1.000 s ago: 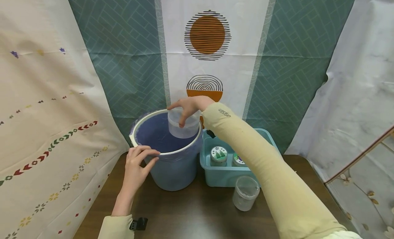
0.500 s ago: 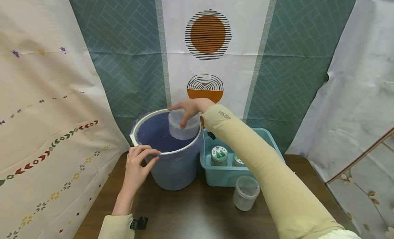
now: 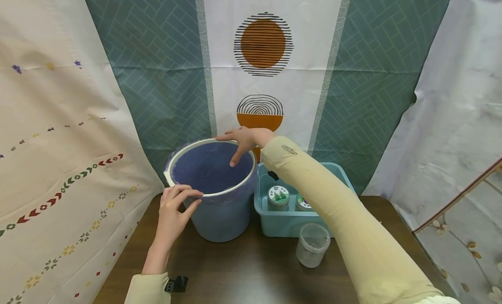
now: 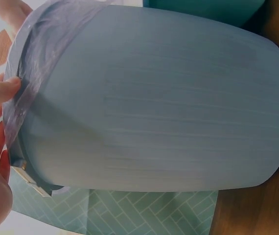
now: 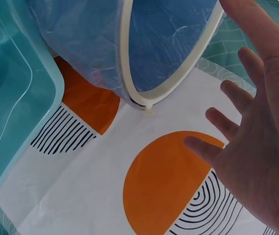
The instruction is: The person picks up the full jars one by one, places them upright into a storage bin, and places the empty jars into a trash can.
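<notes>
A blue trash bin [image 3: 221,221] with a white rim ring and a clear bag liner stands at the back left of the table. My left hand [image 3: 172,217] grips its near rim, thumb on the outside over the bag [image 4: 51,54]. Over the bin's far right rim hovers my right hand [image 3: 247,140], fingers spread and holding nothing. In the right wrist view, that hand [image 5: 257,137] appears apart from the rim. No clear container shows inside the visible part of the bin; its bottom is hidden.
Right of the bin stands a teal plastic tub [image 3: 284,225] holding a jar with a green-and-white lid [image 3: 278,195] and another lidded jar [image 3: 303,203]. An uncovered clear jar [image 3: 312,247] sits in front of it on the dark wooden table [image 3: 235,273]. Patterned cloths hang behind.
My right hand held a clear plastic container over the bin in the earlier frames. It has let go, and the container is out of sight. The left hand stays on the rim.
</notes>
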Tool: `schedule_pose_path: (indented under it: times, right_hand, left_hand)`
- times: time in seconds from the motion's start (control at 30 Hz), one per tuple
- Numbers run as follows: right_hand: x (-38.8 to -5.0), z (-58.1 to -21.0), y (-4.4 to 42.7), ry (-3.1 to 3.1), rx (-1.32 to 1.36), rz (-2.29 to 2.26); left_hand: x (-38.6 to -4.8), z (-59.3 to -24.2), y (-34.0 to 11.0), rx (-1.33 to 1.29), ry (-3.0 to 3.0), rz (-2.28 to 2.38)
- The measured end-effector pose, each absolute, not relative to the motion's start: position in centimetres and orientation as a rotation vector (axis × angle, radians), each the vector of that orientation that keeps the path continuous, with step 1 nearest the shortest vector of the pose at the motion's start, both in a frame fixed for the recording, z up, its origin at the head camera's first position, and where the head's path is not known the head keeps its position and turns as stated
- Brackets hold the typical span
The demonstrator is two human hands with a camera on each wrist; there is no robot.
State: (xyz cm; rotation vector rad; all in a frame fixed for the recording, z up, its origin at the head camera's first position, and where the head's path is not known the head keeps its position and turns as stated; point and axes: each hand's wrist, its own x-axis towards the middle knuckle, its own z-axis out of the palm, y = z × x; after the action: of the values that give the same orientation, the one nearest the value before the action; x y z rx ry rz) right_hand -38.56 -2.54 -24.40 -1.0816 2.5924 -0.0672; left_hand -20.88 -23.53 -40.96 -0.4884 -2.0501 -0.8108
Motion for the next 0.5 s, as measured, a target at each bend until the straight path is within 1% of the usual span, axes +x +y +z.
schedule_pose_path:
  times: [0.5]
  right_hand:
    - [-38.30, -24.42, -1.56, 2.592, -1.126, -0.146]
  left_hand:
    - [-20.80, -40.82, -23.49, -0.488, -2.048, -0.813]
